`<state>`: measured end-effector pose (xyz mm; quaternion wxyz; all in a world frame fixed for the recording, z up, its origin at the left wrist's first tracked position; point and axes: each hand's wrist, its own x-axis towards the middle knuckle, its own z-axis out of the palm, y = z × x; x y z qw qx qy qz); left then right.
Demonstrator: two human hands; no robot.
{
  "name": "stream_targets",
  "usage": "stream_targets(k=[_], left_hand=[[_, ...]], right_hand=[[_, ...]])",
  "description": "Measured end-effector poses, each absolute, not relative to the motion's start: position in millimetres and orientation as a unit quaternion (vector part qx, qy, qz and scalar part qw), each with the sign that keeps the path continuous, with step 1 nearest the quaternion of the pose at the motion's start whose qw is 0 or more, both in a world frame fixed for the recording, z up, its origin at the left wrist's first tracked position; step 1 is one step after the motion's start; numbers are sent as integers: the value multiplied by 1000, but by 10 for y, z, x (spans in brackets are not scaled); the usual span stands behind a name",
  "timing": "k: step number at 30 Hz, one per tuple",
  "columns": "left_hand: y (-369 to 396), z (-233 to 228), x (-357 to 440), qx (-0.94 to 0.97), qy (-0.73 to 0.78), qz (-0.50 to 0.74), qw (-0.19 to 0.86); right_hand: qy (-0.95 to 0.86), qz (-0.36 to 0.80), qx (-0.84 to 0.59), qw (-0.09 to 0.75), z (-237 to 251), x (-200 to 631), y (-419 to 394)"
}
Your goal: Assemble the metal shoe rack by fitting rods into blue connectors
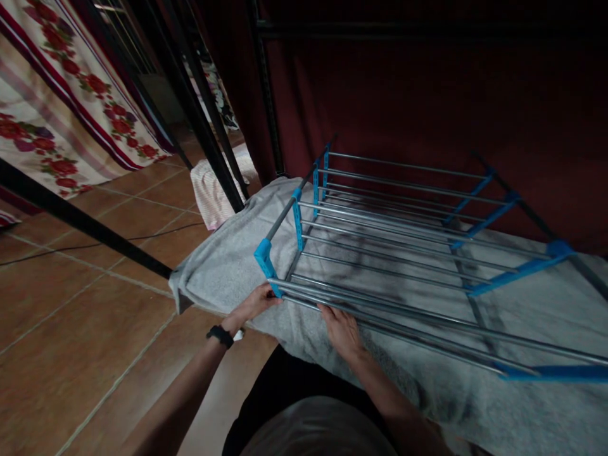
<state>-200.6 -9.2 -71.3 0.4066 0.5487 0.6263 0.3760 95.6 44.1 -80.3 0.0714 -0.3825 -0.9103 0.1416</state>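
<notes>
A metal drying rack (pixel 403 247) with several silver rods and blue plastic brackets lies flat on a grey towel (pixel 223 266) spread over a raised surface. My left hand (pixel 256 303), with a black watch on its wrist, grips the rack's near left corner by a blue bracket (pixel 264 256). My right hand (pixel 342 330) rests on the towel with its fingers touching the nearest silver rods. Whether those fingers wrap a rod is hidden.
Black metal frame bars (pixel 190 107) slant up on the left. A floral curtain (pixel 52 95) hangs at far left over a brown tiled floor (pixel 80 316). A striped pink cloth (pixel 213 190) lies by the bars. Dark red fabric (pixel 427 95) backs the rack.
</notes>
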Motion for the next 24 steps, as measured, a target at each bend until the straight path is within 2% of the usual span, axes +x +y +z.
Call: stream_targets(k=[10,24], left_hand=[[-66,-605,-1965,533,619,338,466],[-47,-604,-1913,534,672,288,423]], right_hand=[[-900,180,-391,65,-766,995,447],[-911,152,-374,89,-857,972,425]])
